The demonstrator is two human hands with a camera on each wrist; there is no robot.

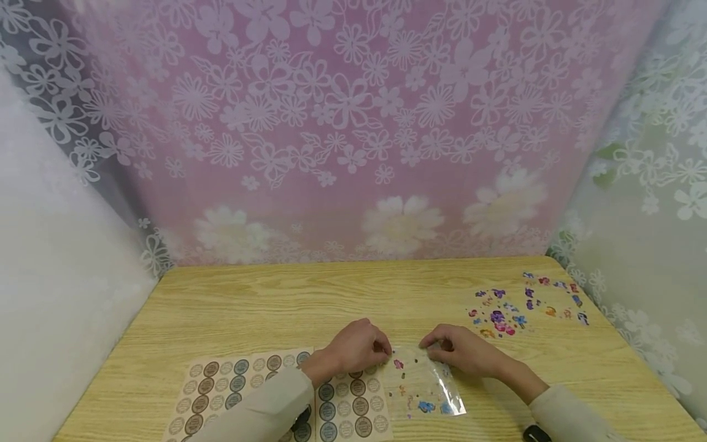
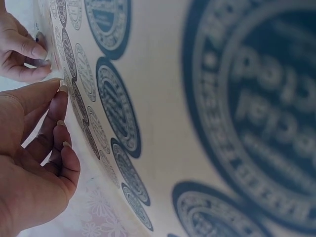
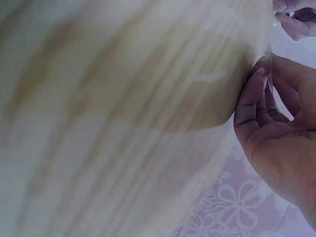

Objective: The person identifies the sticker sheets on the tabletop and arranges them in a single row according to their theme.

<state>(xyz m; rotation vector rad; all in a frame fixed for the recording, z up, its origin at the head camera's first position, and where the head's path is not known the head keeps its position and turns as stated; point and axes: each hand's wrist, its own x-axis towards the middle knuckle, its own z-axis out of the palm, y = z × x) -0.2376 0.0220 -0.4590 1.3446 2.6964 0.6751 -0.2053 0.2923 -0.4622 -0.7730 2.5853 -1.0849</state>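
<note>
The clear sheet dotted with small colourful flowers (image 1: 418, 388) lies on the table (image 1: 276, 307), just beside the right edge of the beige sheets of round labels (image 1: 353, 408). The left hand (image 1: 358, 347) has its grip drawn to a fingertip pinch at the clear sheet's far left corner; the right hand (image 1: 468, 355) pinches its far edge, thumb and finger close together. Loose-looking flower clusters (image 1: 498, 315) lie farther right, well apart from the label sheets.
</note>
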